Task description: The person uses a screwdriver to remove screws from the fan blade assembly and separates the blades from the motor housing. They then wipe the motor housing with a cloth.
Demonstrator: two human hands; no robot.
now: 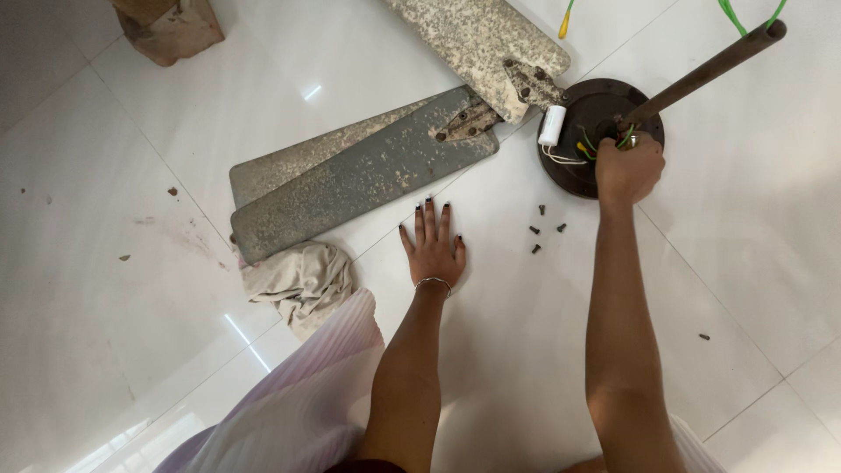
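- Head view looks straight down on a white tiled floor (753,228) where a dismantled ceiling fan lies in parts.
- The right hand (628,169) is closed in a fist around something small at the hub of the dark round motor housing (574,153), at the foot of the brown downrod (710,70); what it grips is hidden under the fingers, so I cannot tell which part it is. It looks like a grip for working at the hub.
- Coloured wires (585,149) and a small white capacitor (552,125) spill from the housing just left of that hand.
- The left hand (433,245) lies flat on the floor, fingers spread and holding nothing; it appears to prop the body while the other arm reaches far.
- Two dusty grey fan blades (350,180) lie stacked just beyond the left fingertips, and a third blade (477,44) lies farther off, near the housing.
- A few loose dark screws (539,232) sit on the floor between the two hands, kept within reach.
- A crumpled beige cloth (302,280) rests at the near end of the blades, touching them.
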